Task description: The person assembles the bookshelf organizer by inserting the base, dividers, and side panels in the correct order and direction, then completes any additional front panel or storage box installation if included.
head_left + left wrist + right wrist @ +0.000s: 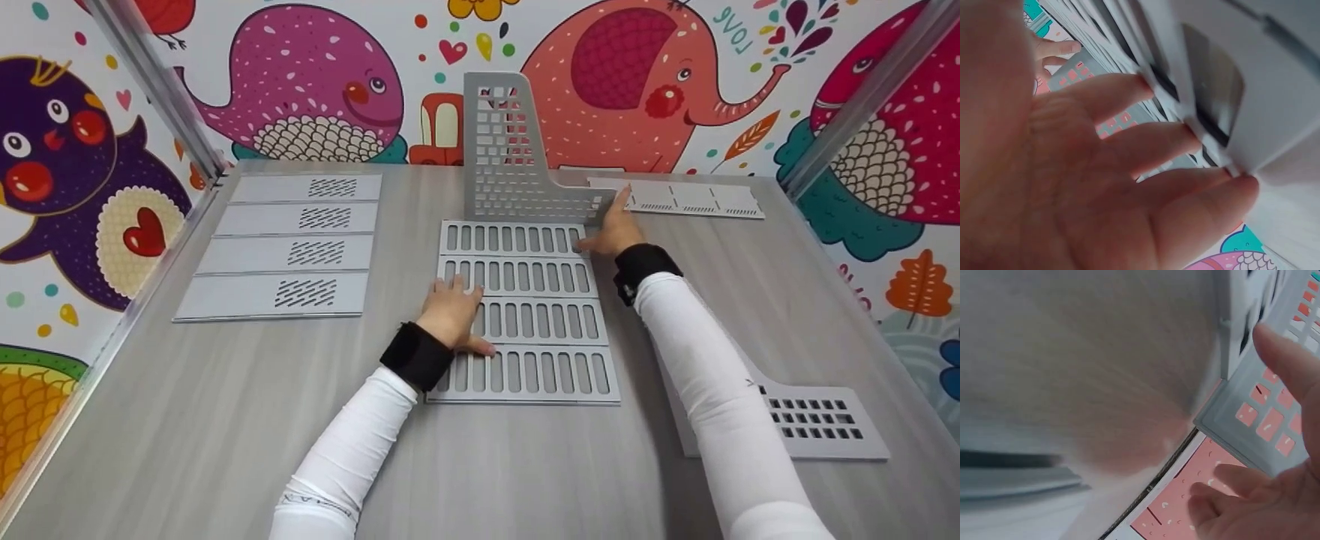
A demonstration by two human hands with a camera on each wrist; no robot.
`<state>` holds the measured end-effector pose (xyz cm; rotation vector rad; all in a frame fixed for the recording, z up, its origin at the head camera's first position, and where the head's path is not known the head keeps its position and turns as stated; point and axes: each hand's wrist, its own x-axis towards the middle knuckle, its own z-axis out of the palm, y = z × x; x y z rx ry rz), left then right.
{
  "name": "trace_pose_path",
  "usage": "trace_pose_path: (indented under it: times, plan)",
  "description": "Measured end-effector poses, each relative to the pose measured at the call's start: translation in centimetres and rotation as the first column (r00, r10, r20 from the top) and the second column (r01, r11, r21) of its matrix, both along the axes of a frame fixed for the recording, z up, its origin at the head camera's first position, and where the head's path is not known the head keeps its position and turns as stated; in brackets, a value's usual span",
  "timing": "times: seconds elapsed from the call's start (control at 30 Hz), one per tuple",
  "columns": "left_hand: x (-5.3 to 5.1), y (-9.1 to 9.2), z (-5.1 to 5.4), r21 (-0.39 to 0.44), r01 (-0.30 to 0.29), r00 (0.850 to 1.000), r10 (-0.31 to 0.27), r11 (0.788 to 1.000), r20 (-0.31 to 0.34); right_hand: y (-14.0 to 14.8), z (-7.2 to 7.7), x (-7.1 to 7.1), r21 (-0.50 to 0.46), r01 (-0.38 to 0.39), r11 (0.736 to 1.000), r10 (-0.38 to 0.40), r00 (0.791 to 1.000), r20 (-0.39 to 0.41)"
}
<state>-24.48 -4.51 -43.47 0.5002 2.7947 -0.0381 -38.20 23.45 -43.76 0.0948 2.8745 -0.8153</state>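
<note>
A grey panel (525, 300) with rows of long slots lies flat on the table in the head view. At its far edge stands an upright L-shaped panel (517, 180) with a grid of square holes. My left hand (450, 311) rests on the slotted panel's left half, fingers spread and fairly straight. In the left wrist view, its fingertips touch the panel's slots. My right hand (621, 231) grips the low right end of the L-shaped panel. Its thumb lies over the slotted panel's far right corner; the right wrist view shows fingers (1235, 478) past the L-shaped panel's edge.
To the left lies a grey panel (255, 255) with slanted cut-outs. A narrow white panel (697, 199) lies at the back right. Partly under my right forearm is another L-shaped panel (825, 446). Metal posts (161, 82) stand at the table's back corners.
</note>
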Motion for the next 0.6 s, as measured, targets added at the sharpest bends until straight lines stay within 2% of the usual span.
trace_pose_path:
  times: [0.13, 0.33, 0.6]
  plan:
    - [-0.12, -0.07, 0.06, 0.024, -0.005, 1.0, 0.005, 1.0, 0.021, -0.29, -0.16, 0.26, 0.08, -0.032, 0.996, 0.029, 0.999, 0.035]
    - [-0.33, -0.04, 0.16, 0.037, -0.008, 0.999, 0.007, 0.999, 0.038, 0.03, -0.36, 0.37, 0.021, -0.063, 0.998, 0.062, 0.998, 0.025]
    - [-0.19, -0.18, -0.16, 0.039, -0.007, 1.0, 0.006, 0.999, 0.025, -0.45, -0.88, 0.06, 0.029, -0.149, 0.988, 0.149, 0.989, -0.001]
